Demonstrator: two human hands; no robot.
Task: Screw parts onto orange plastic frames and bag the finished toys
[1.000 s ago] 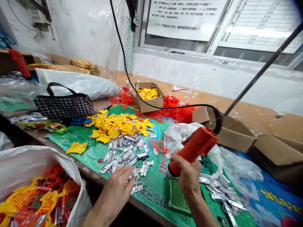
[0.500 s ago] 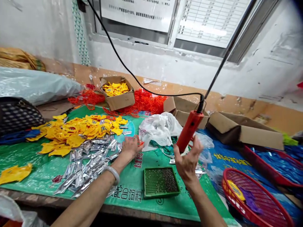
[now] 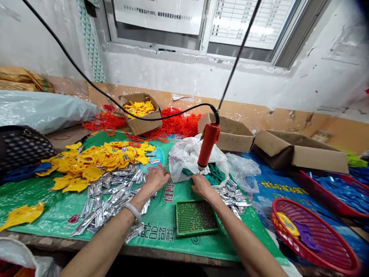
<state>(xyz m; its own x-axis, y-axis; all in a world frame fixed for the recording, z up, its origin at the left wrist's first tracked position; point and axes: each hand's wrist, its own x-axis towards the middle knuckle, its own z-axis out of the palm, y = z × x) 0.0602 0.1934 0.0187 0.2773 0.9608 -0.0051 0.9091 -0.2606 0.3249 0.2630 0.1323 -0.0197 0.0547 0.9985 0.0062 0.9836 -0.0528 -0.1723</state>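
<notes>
An orange electric screwdriver (image 3: 209,145) hangs by a cord, its tip just above my right hand (image 3: 201,185). My right hand is off its body, fingers drawn together near the teal pieces (image 3: 216,174); whatever they hold is too small to make out. My left hand (image 3: 156,179) is over the green sheet, beside the silver blades (image 3: 111,200), fingers bent; a small red bit shows at its fingertips. Below and between the hands sits a green tray (image 3: 196,234) of small dark screws. Yellow pieces (image 3: 95,158) lie piled at the left.
A white plastic bag (image 3: 183,156) lies behind the hands. Open cardboard boxes (image 3: 319,158) stand along the wall, one holding yellow pieces. A red basket (image 3: 331,242) is at the right. Red netting (image 3: 184,125) lies at the back.
The right hand has let go of the orange screwdriver and moved left and slightly down. The screwdriver has swung left and hangs more upright. The left hand has shifted slightly.
</notes>
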